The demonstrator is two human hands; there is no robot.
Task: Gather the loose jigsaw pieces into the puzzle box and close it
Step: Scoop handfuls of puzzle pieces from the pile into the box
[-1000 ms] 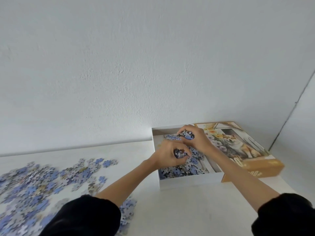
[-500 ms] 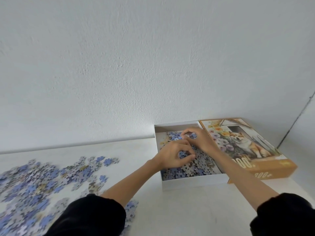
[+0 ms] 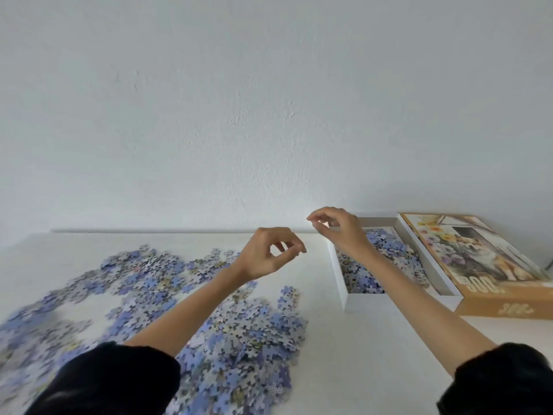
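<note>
I'm holding my left hand (image 3: pixel 269 254) above the bench (image 3: pixel 344 369), fingers loosely curled and empty, beside the loose jigsaw pieces (image 3: pixel 233 333). My right hand (image 3: pixel 339 232), likewise empty, is hovering over the open puzzle box (image 3: pixel 401 304), with its lid (image 3: pixel 490 271) lying alongside.

Bare tabletop (image 3: pixel 323 339): clear lane between loose pieces (image 3: pixel 239 333) toward the left edge and open box (image 3: pixel 344 292) at the right. Lid (image 3: pixel 490 271) touches the box's right wall.
</note>
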